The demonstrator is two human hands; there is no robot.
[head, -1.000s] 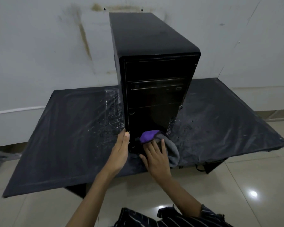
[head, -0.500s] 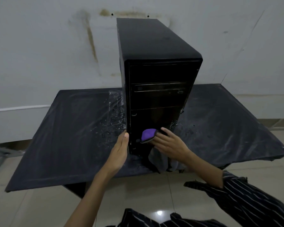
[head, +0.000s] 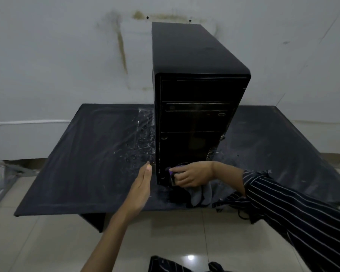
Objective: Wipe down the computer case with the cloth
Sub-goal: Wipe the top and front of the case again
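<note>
Right hand (head: 190,176) grips the cloth (head: 201,194) low on the case (head: 194,118) front, flat left hand (head: 142,188) bracing; upper panels look unwiped.

The scene is dim and bluish-grey. A small glare spot shines on the floor tiles (head: 190,257), below the fingers. The black computer case (head: 196,118) above them loses detail in shadow. Straight lines bow toward the edges; focus is soft overall.
</note>
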